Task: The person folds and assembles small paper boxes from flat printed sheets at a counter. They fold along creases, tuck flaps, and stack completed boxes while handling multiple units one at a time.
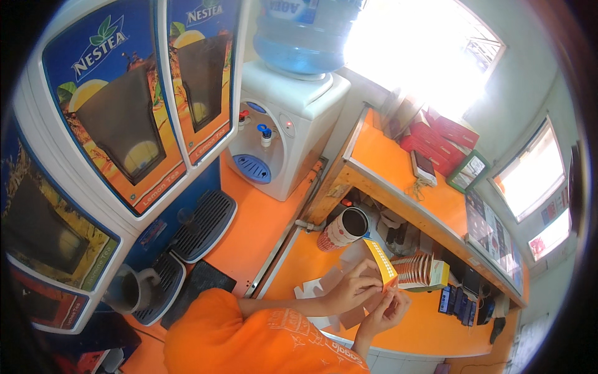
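Note:
A slim yellow-and-orange carton (381, 260) is held upright and tilted above the orange counter. My left hand (356, 288) grips it by its near lower end, fingers closed round the edge. My right hand (385, 313) pinches at the bottom corner of the same carton, fingertips pressed together; what exactly lies between them is hidden. Just right of the carton, a row of sachets (414, 269) stands packed beside a green-and-yellow box (441, 274). Torn or unfolded pale cardboard pieces (311, 288) lie under and left of my hands.
A patterned cup-shaped canister (342, 229) stands beyond my hands. Several phones (458, 304) lie right. An orange shelf (383, 148) with red boxes (439, 140) overhangs the counter. Left are a water dispenser (293, 112), a drink machine (112, 112) and a mug (128, 290).

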A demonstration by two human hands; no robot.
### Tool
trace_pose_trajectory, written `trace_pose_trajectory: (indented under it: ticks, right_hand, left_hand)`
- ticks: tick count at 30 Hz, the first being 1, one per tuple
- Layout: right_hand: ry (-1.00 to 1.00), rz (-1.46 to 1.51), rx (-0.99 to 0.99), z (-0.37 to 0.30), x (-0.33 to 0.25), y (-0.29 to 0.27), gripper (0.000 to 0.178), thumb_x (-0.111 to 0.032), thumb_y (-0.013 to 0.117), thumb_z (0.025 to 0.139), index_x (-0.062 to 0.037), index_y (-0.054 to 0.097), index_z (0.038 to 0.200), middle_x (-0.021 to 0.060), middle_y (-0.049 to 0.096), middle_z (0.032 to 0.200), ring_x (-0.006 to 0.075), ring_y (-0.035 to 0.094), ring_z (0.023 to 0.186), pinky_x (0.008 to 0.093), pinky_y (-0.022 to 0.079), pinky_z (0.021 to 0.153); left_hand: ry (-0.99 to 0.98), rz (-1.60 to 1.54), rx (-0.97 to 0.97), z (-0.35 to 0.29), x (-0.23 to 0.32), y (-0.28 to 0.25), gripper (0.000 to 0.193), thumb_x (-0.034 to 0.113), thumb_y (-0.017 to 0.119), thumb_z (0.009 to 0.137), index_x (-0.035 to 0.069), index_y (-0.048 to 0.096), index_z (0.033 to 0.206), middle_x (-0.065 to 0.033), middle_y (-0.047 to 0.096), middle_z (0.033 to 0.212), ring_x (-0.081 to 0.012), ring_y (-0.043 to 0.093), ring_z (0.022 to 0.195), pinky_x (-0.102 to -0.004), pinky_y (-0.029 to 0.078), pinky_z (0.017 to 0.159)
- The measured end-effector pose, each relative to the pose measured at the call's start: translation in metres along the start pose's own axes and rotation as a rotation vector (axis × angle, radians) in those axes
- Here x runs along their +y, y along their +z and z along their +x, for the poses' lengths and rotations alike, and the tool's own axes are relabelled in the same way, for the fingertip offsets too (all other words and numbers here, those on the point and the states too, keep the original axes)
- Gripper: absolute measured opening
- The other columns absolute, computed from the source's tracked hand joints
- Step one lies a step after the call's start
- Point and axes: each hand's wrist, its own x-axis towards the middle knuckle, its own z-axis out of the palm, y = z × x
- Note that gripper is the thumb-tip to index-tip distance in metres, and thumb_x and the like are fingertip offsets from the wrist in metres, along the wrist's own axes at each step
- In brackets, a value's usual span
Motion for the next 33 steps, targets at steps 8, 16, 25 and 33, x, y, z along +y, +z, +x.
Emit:
trace_pose_trajectory:
  ticks: [8, 16, 25, 33]
  right_hand:
    - [-0.112, -0.083, -0.011, 0.004, -0.004, -0.003, 0.007, -0.006, 0.055, 0.094, -0.0013, 0.06, 0.091, 0.0059, 0.05, 0.09, 0.0155, 0.049, 0.081, 0.0269, 0.04, 0.068]
    - [-0.098, -0.119, -0.028, 0.011, -0.005, -0.002, 0.005, -0.005, 0.059, 0.091, -0.0016, 0.062, 0.089, 0.0062, 0.053, 0.085, 0.0172, 0.05, 0.076, 0.0273, 0.04, 0.064]
    - [-0.08, -0.181, -0.039, 0.015, -0.009, 0.004, 0.005, -0.004, 0.065, 0.086, -0.0002, 0.062, 0.086, 0.0088, 0.054, 0.08, 0.0221, 0.053, 0.072, 0.0325, 0.043, 0.063]
    - [-0.015, -0.032, -0.134, 0.02, -0.001, -0.002, 0.005, -0.005, 0.066, 0.085, -0.0014, 0.063, 0.085, 0.0071, 0.052, 0.079, 0.0192, 0.052, 0.072, 0.0306, 0.042, 0.066]
  left_hand:
    - [0.051, -0.047, 0.02, 0.005, 0.001, -0.002, 0.011, 0.001, 0.065, 0.083, -0.002, 0.067, 0.093, -0.0111, 0.05, 0.111, -0.0205, 0.06, 0.094, -0.0276, 0.052, 0.071]
    - [0.08, 0.001, 0.034, 0.002, -0.002, 0.0, 0.011, 0.001, 0.062, 0.086, -0.003, 0.065, 0.096, -0.0104, 0.05, 0.111, -0.0189, 0.061, 0.089, -0.0267, 0.05, 0.069]
    - [-0.013, -0.023, 0.054, -0.001, -0.009, 0.001, 0.007, 0.0, 0.062, 0.087, -0.003, 0.062, 0.093, -0.0103, 0.05, 0.109, -0.0189, 0.061, 0.087, -0.0279, 0.05, 0.07]
    - [-0.028, -0.116, 0.026, 0.0, -0.011, -0.001, 0.009, 0.004, 0.066, 0.085, -0.002, 0.06, 0.089, -0.0092, 0.049, 0.11, -0.0193, 0.06, 0.094, -0.0262, 0.051, 0.076]
